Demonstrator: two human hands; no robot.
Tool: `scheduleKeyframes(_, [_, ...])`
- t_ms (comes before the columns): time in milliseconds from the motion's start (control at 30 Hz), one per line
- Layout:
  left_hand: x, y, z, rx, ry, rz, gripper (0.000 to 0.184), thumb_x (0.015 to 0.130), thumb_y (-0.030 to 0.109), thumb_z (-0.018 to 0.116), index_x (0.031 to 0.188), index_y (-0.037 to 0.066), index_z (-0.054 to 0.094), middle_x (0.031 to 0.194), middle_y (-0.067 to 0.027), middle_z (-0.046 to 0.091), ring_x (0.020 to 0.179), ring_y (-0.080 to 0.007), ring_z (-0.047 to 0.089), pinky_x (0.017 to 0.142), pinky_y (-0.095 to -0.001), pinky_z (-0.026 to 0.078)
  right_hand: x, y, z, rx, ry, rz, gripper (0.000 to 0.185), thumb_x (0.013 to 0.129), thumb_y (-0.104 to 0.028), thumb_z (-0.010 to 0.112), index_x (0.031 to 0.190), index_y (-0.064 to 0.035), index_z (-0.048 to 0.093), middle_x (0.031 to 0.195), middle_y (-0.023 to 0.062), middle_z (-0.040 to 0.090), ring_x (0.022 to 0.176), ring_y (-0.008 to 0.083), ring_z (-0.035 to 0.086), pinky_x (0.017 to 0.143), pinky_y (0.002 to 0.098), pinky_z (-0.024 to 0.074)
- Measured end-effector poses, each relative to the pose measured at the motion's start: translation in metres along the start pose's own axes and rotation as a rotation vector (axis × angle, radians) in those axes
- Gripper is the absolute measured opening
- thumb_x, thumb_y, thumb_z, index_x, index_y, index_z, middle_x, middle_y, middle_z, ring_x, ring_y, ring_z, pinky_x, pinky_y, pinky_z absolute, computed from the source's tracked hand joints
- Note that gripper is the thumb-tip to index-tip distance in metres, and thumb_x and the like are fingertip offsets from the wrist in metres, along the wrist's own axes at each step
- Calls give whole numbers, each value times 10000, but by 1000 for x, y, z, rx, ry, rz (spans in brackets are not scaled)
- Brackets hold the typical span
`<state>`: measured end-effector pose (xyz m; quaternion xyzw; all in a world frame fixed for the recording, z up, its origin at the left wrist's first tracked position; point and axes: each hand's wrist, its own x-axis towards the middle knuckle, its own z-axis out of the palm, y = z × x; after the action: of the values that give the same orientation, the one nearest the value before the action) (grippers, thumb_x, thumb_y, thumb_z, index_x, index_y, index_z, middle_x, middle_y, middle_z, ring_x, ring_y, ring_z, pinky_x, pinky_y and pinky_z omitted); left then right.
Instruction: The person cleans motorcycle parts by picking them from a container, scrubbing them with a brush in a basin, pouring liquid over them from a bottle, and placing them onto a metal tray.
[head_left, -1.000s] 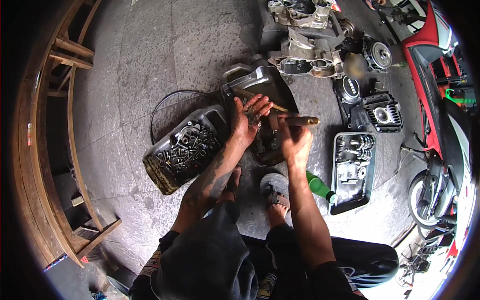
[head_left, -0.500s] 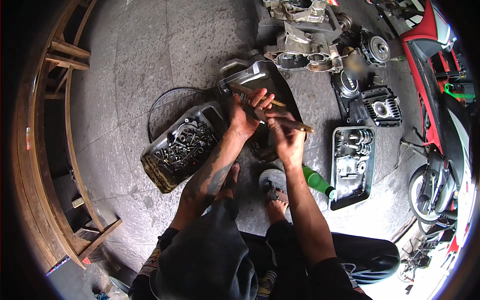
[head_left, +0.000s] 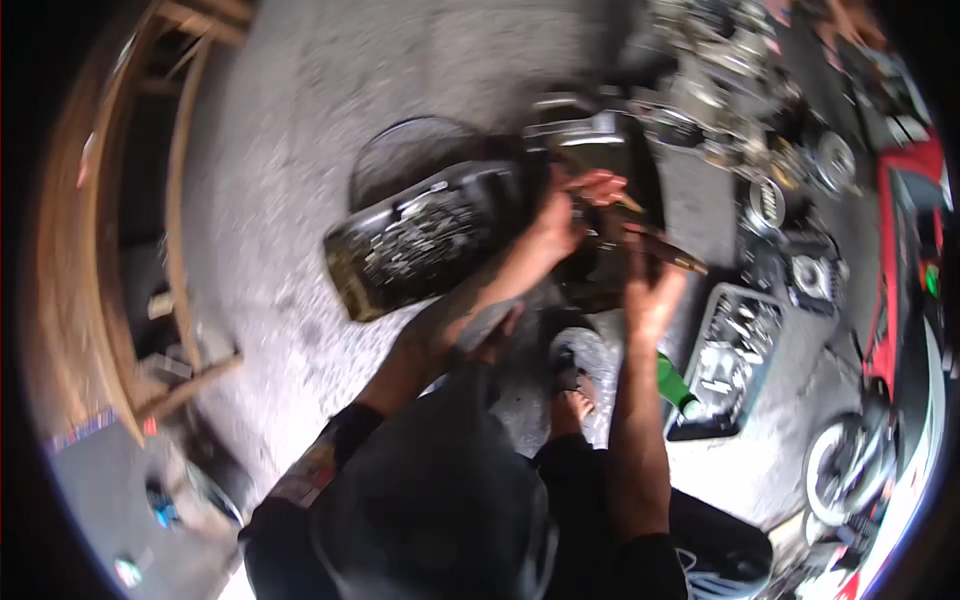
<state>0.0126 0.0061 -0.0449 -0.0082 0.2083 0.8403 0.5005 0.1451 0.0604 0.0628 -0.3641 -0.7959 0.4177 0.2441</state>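
Motion blurs the whole view. My right hand (head_left: 650,280) is closed round a brush-like tool with a wooden handle (head_left: 672,252), its far end against my other palm. My left hand (head_left: 575,208) is held palm up over a dark container (head_left: 640,150); its fingers are partly curled, and whether something small lies in it is too smeared to tell. Behind the hands a thin wooden stick (head_left: 628,202) lies across the container. Left of them sits a black tray (head_left: 345,275) full of small metal parts (head_left: 420,240).
A green bottle (head_left: 676,388) stands beside a tray of gears (head_left: 765,385) at the right. Engine casings (head_left: 720,100) lie at the upper right, near a red motorcycle (head_left: 885,290). A wooden bench (head_left: 90,260) runs along the left edge. A cable (head_left: 380,135) curves over the floor.
The view has swung and tilted, so the trays and hands appear farther right and the picture is blurred. My right hand still holds the tool against my left hand.
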Motion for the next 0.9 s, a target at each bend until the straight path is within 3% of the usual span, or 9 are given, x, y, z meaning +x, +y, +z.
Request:
scheduleKeyframes(67, [5,-3,11,22,212,-63,789,891,667,194,1062,9,594,1105,-147,633,985,-223,607,920,-396,415,2,-21,1,289,53,11,209,875,-143,616,1007,18,623,919,76,645,882,141,579,830,286,449])
scheduleKeyframes(133, [1,2,27,24,206,-125,762,895,665,195,1043,41,607,1024,-101,667,944,-192,610,888,-385,442,4,-15,12,375,-32,5,208,869,-142,621,996,22,628,944,69,642,883,148,579,842,295,449])
scheduleKeyframes(233, [-4,4,28,186,201,20,714,903,653,217,1038,74,613,952,-80,684,951,-172,607,827,-376,476,12,32,5,233,-26,31,213,881,-141,606,1005,32,619,965,80,627,872,152,576,800,285,471])
scheduleKeyframes(367, [-11,-4,35,349,357,-13,502,940,549,348,968,114,597,851,-19,573,803,-126,507,730,-285,490,20,-17,-2,366,1,110,251,887,-188,588,1016,22,635,925,100,648,824,155,591,751,284,477])
scheduleKeyframes(467, [-13,-12,33,500,412,254,452,946,514,384,980,111,585,863,-5,551,825,-122,509,715,-291,457,20,4,2,69,-119,34,251,891,-185,584,1043,11,626,932,76,631,795,131,572,691,253,474])
scheduleKeyframes(500, [-11,-12,31,544,425,289,449,946,511,385,979,111,585,864,-6,552,825,-122,510,716,-291,455,19,-9,0,5,-140,181,253,889,-193,581,1033,8,632,897,64,631,766,118,562,667,242,462])
scheduleKeyframes(600, [-14,-14,26,538,446,245,440,948,503,389,979,110,586,869,-6,553,825,-122,510,718,-291,449,18,-6,8,137,10,-18,262,883,-209,596,1023,8,636,879,58,631,767,116,563,660,249,469])
scheduleKeyframes(633, [-14,-14,26,531,447,224,437,948,500,391,979,110,586,871,-7,554,825,-122,510,718,-291,448,14,-21,6,266,-17,195,265,878,-213,606,1024,6,636,895,63,635,774,124,568,677,258,478])
scheduleKeyframes(900, [-9,-16,23,524,456,211,413,951,478,402,978,109,586,884,-9,558,826,-122,511,723,-292,433,10,-3,3,126,60,54,215,878,-165,601,985,18,635,950,77,633,822,153,585,759,277,466])
